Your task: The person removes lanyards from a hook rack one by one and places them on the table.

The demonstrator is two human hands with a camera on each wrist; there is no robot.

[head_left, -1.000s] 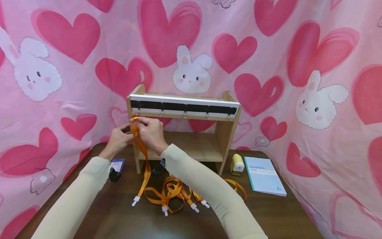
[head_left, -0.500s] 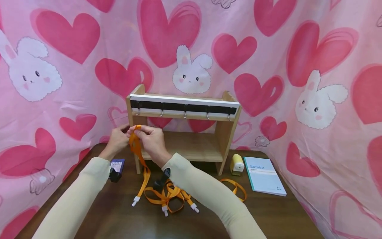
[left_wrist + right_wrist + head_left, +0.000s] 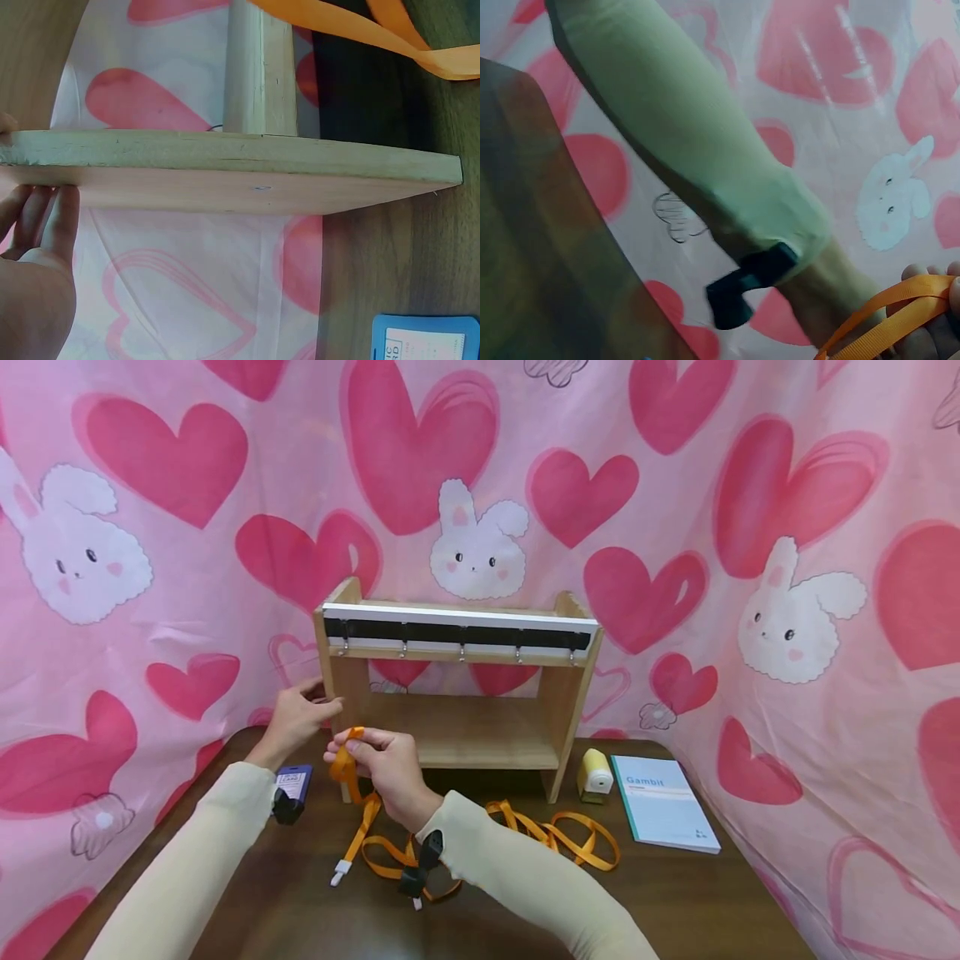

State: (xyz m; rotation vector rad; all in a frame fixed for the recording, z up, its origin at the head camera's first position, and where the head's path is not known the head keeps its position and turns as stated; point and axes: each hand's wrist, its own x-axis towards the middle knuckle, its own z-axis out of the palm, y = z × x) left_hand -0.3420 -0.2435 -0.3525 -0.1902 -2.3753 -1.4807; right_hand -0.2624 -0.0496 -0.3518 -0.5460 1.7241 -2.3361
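Note:
My left hand [image 3: 298,714] grips the left side panel of a small wooden shelf [image 3: 480,731]. In the left wrist view its fingers [image 3: 61,217] lie on the panel's outer face, and the thumb tip shows at the opposite side. My right hand [image 3: 393,772] pinches the folded top of an orange lanyard [image 3: 347,767] in front of the shelf's left side. The strap hangs down to the table and ends in a white clip [image 3: 341,870]. At the lower right of the right wrist view, the orange strap [image 3: 900,315] loops over the fingers.
Several small metal hooks hang from a black strip [image 3: 461,636] on the shelf's top front. More orange lanyards [image 3: 581,852] lie tangled on the dark table. A blue card holder [image 3: 294,781] is at left; a yellow pencil sharpener [image 3: 595,772] and a notebook [image 3: 663,802] are at right.
My right hand has moved down with the lanyard, away from the hooks and from my left hand. The left hand stays at the shelf's side panel, its thumb now against it.

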